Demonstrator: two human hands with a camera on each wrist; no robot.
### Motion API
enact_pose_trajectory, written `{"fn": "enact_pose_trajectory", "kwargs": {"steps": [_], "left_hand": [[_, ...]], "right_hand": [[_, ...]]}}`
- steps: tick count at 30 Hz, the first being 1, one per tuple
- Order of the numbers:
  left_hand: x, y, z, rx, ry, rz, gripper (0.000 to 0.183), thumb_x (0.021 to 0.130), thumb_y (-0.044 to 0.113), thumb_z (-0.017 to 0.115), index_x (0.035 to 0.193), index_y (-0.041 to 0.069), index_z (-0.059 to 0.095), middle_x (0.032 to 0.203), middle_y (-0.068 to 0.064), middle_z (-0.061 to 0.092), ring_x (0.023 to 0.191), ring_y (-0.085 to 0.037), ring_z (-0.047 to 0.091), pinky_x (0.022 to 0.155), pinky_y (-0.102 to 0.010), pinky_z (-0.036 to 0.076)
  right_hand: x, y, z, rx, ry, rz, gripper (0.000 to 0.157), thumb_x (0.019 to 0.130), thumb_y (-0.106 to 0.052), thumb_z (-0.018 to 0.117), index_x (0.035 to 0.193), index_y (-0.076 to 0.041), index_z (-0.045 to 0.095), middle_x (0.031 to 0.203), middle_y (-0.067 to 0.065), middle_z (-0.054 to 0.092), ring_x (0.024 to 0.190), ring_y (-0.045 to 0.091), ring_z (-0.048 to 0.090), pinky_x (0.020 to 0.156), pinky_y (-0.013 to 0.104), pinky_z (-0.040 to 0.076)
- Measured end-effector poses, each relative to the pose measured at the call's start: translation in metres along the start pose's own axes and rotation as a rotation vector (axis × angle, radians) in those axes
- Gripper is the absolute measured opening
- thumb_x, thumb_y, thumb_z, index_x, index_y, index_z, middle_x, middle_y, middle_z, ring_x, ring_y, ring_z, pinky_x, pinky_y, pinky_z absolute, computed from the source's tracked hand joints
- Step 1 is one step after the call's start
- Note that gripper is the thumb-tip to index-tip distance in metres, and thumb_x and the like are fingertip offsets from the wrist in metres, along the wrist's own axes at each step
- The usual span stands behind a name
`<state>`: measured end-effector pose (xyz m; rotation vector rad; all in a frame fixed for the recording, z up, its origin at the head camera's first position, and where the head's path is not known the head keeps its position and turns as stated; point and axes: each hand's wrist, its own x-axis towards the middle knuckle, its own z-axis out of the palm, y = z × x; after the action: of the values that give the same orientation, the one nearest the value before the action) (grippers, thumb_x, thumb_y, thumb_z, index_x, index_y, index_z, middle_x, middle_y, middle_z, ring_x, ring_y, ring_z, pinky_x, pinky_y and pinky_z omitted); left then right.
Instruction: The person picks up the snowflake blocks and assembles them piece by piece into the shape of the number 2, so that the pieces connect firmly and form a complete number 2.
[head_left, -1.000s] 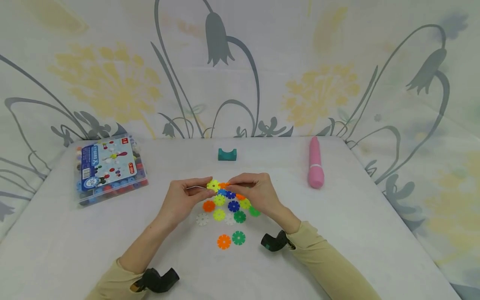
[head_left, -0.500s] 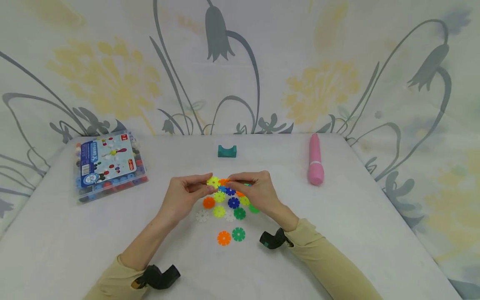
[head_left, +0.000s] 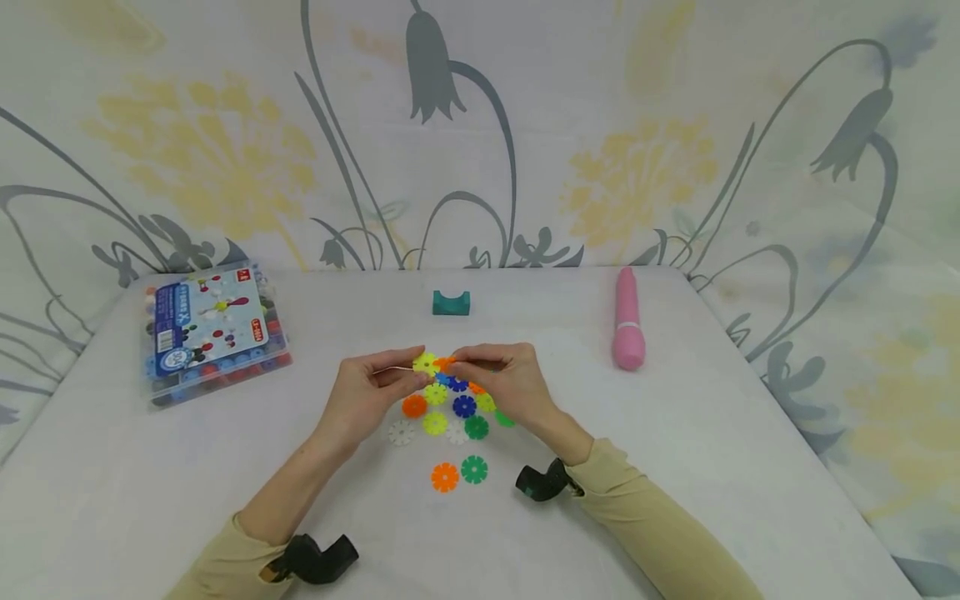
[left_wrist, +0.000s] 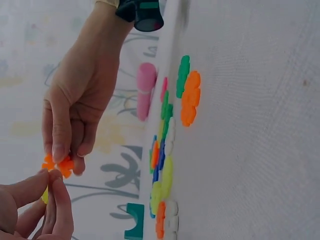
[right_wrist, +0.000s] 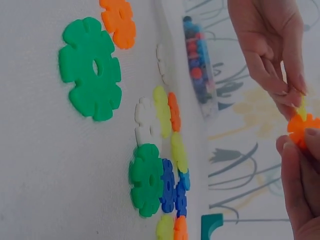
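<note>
Above the white tabletop, my left hand (head_left: 367, 398) pinches a yellow notched flower disc (head_left: 425, 363) between thumb and fingers. Close beside it, my right hand (head_left: 513, 385) pinches an orange notched flower disc (right_wrist: 300, 129). The two discs meet edge to edge, the orange one crosswise to the yellow; fingertips cover part of both. Below the hands lie several loose discs, among them a dark blue one (head_left: 464, 406), a white one (head_left: 401, 432) and an orange one (head_left: 414, 406). Nearer the front, a green disc (head_left: 474, 469) lies beside another orange disc (head_left: 445, 477).
At the back left lies a clear plastic case (head_left: 213, 333) of coloured building pieces with a printed label. A teal block with a curved notch (head_left: 452, 303) stands at the back middle. Toward the back right lies a pink tube-shaped object (head_left: 628, 321). Patterned cloth (head_left: 480, 133) hangs behind the table.
The head view shifts slightly. Both hands keep nearly the same place and hold the same yellow and orange discs together; the loose discs stay where they were on the table.
</note>
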<state>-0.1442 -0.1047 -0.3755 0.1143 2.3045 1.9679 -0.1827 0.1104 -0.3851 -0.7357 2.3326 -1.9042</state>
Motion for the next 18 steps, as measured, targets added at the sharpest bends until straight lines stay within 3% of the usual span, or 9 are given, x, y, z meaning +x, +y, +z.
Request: {"fn": "enact_pose_trajectory", "kwargs": {"steps": [4, 10, 14, 18], "left_hand": [[0.001, -0.002, 0.001, 0.035, 0.006, -0.003, 0.044, 0.092, 0.016, 0.073, 0.134, 0.007, 0.063, 0.116, -0.016, 0.072, 0.101, -0.025, 0.072, 0.085, -0.023, 0.057], [0.001, -0.002, 0.001, 0.062, 0.03, -0.017, 0.044, 0.091, 0.02, 0.075, 0.131, 0.008, 0.062, 0.121, -0.014, 0.07, 0.106, -0.025, 0.071, 0.088, -0.026, 0.057], [0.002, -0.001, 0.001, 0.053, 0.045, -0.036, 0.045, 0.09, 0.021, 0.076, 0.131, 0.008, 0.061, 0.121, -0.012, 0.07, 0.107, -0.024, 0.07, 0.087, -0.024, 0.057], [0.003, -0.001, -0.001, 0.054, 0.06, -0.034, 0.047, 0.09, 0.022, 0.076, 0.133, 0.01, 0.06, 0.121, -0.012, 0.07, 0.107, -0.024, 0.069, 0.087, -0.022, 0.056]], "right_hand": [[0.001, -0.001, 0.002, -0.013, -0.026, 0.027, 0.017, 0.09, -0.009, 0.073, 0.103, 0.002, 0.075, 0.099, 0.016, 0.076, 0.093, 0.038, 0.073, 0.081, 0.03, 0.06], [0.005, -0.003, -0.002, -0.1, -0.072, 0.041, 0.019, 0.091, -0.011, 0.073, 0.107, 0.0, 0.075, 0.103, 0.014, 0.075, 0.092, 0.022, 0.074, 0.082, 0.029, 0.059], [0.006, -0.008, -0.02, -0.176, -0.156, 0.066, 0.025, 0.093, -0.017, 0.072, 0.115, -0.006, 0.073, 0.111, 0.008, 0.074, 0.098, 0.017, 0.073, 0.087, 0.028, 0.058], [0.004, -0.009, -0.049, -0.228, -0.176, 0.135, 0.023, 0.093, -0.018, 0.072, 0.114, -0.009, 0.073, 0.109, 0.005, 0.074, 0.098, 0.02, 0.072, 0.088, 0.032, 0.058]]}}
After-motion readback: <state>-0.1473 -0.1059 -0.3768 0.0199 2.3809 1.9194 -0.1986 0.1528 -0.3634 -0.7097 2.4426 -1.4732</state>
